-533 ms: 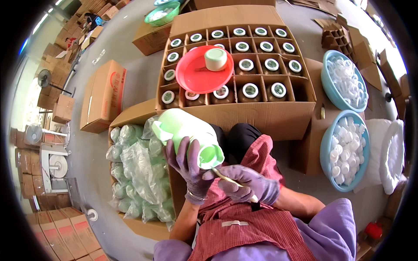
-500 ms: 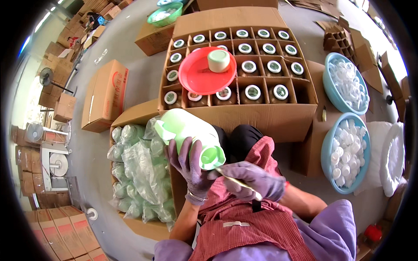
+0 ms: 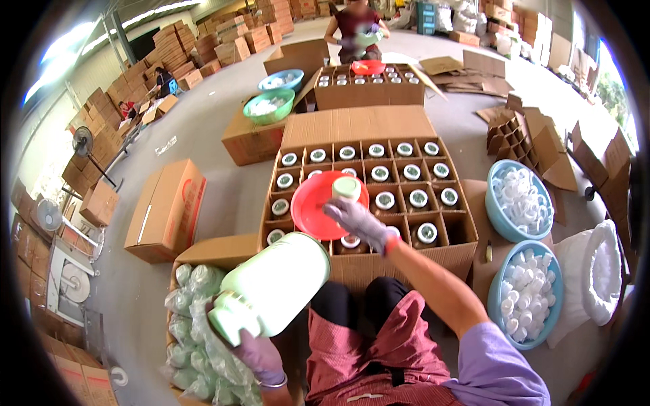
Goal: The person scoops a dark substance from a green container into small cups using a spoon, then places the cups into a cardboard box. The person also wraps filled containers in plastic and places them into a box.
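A pale green thermos jug (image 3: 284, 281) lies tilted across the left half of the view, its spouted neck toward the lower left. Around that neck end, my gloved left hand (image 3: 261, 355) is closed; some of its fingers are hidden. My gloved right hand (image 3: 360, 223) reaches over a red basin (image 3: 308, 206) that rests on a divided carton. Its fingers are bent together and point into the basin; what they hold, if anything, I cannot make out. Just beyond them a pale green cup (image 3: 347, 188) stands at the basin's right side.
Capped bottles (image 3: 418, 198) fill most compartments of the carton (image 3: 369, 271). Left of my knees, another carton holds green bagged items (image 3: 196, 281). Blue basins of white rings (image 3: 521, 196) and white caps (image 3: 528, 291) stand at right. A person (image 3: 359, 37) works at the back.
The view has tipped up, showing a co-worker. My right hand has left the jug's mouth for the basin; its slim tool no longer shows. The jug has swung, neck toward the lower left.
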Motion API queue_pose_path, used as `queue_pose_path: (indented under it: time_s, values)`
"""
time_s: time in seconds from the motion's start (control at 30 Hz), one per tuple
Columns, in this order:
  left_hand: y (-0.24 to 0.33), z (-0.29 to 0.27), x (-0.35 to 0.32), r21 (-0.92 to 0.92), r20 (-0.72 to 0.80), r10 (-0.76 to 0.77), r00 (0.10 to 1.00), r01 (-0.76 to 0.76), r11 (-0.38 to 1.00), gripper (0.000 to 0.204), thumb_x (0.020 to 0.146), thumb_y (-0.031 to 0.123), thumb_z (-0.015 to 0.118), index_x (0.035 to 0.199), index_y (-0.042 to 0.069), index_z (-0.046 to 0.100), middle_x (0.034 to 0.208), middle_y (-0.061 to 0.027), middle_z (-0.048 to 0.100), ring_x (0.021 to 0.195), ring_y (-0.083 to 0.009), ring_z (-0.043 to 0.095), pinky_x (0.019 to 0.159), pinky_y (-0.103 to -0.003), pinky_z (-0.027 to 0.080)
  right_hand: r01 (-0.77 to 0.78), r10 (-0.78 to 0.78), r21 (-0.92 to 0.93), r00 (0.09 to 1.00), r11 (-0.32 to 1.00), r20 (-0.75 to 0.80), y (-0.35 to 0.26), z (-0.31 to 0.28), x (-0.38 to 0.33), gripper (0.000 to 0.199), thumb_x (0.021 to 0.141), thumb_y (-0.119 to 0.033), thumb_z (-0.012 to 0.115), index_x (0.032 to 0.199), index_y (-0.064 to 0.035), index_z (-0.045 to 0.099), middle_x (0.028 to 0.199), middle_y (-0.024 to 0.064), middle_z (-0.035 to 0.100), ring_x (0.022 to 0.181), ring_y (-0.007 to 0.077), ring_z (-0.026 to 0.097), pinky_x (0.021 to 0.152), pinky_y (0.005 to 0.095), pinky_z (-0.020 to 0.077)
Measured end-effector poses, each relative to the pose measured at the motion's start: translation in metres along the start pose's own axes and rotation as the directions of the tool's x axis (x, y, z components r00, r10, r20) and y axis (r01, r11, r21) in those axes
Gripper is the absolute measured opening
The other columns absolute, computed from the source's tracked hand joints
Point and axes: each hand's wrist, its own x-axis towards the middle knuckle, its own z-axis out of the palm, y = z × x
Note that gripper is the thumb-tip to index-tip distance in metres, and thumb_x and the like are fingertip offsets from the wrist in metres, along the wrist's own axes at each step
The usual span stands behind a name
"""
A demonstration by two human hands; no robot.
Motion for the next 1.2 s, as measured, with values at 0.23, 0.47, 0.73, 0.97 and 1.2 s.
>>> queue_pose_path:
  time_s: [0.23, 0.47, 0.73, 0.97, 1.2]
  values:
    - [-0.103, -0.105, -0.054, 0.042, 0.247, -0.502, 0.829, 0.508, 0.860, 0.061, 0.100, 0.050, 0.037, 0.133, 0.000, 0.048, 0.132, -0.0155, 0.055, 0.118, -0.0272, 0.056, 0.104, -0.043, 0.043, 0.109, -0.068, 0.260, 0.985, 0.960, -0.161, -0.031, -0.037, -0.122, 0.032, 0.090, -0.025, 0.067, 0.111, -0.0018, 0.066, 0.087, 0.0054, 0.070, 0.082, 0.0150, 0.066, 0.075, 0.0328, 0.0539]
    - [-0.119, -0.039, -0.030, 0.259, 0.888, -0.049, 0.457, -0.410, 0.875, 0.043, 0.102, 0.032, 0.045, 0.125, -0.003, 0.056, 0.125, -0.0153, 0.061, 0.113, -0.0231, 0.060, 0.100, -0.034, 0.045, 0.614, -0.682, -0.481, 0.730, 0.626, 0.045, -0.004, 0.043, -0.233, 0.021, 0.078, -0.025, 0.075, 0.093, -0.0141, 0.065, 0.087, 0.0024, 0.061, 0.082, 0.0211, 0.060, 0.080, 0.0380, 0.0478]
    - [-0.070, 0.007, -0.037, 0.441, 0.342, -0.574, 0.744, 0.413, 0.797, 0.035, 0.098, 0.022, 0.051, 0.109, -0.007, 0.065, 0.110, -0.0122, 0.069, 0.098, -0.0178, 0.065, 0.091, -0.031, 0.049, 0.302, -0.355, -0.244, 0.909, 0.922, -0.219, 0.045, -0.056, -0.245, 0.037, 0.077, -0.016, 0.075, 0.111, -0.0052, 0.064, 0.118, 0.0146, 0.061, 0.111, 0.0317, 0.056, 0.099, 0.0439, 0.0421]
    - [-0.055, 0.006, -0.043, 0.583, 0.465, -0.469, 0.751, 0.140, 0.801, 0.044, 0.098, 0.024, 0.036, 0.092, -0.007, 0.067, 0.096, -0.0207, 0.070, 0.095, -0.0275, 0.066, 0.088, -0.035, 0.051, 0.310, -0.304, -0.155, 0.951, 0.938, 0.058, 0.072, -0.062, -0.232, 0.042, 0.079, -0.036, 0.075, 0.110, -0.0074, 0.068, 0.119, 0.0115, 0.064, 0.115, 0.0297, 0.056, 0.101, 0.0426, 0.0402]
    - [-0.075, 0.004, -0.038, 0.533, 0.611, -0.560, 0.559, 0.231, 0.814, 0.060, 0.100, 0.048, 0.046, 0.120, -0.007, 0.061, 0.119, -0.0142, 0.064, 0.107, -0.0206, 0.060, 0.099, -0.033, 0.044, 0.463, -0.449, -0.024, 0.870, 0.886, 0.201, 0.043, -0.042, -0.229, 0.060, 0.081, -0.037, 0.076, 0.128, -0.0038, 0.058, 0.130, 0.0170, 0.057, 0.122, 0.0332, 0.052, 0.104, 0.0429, 0.0412]
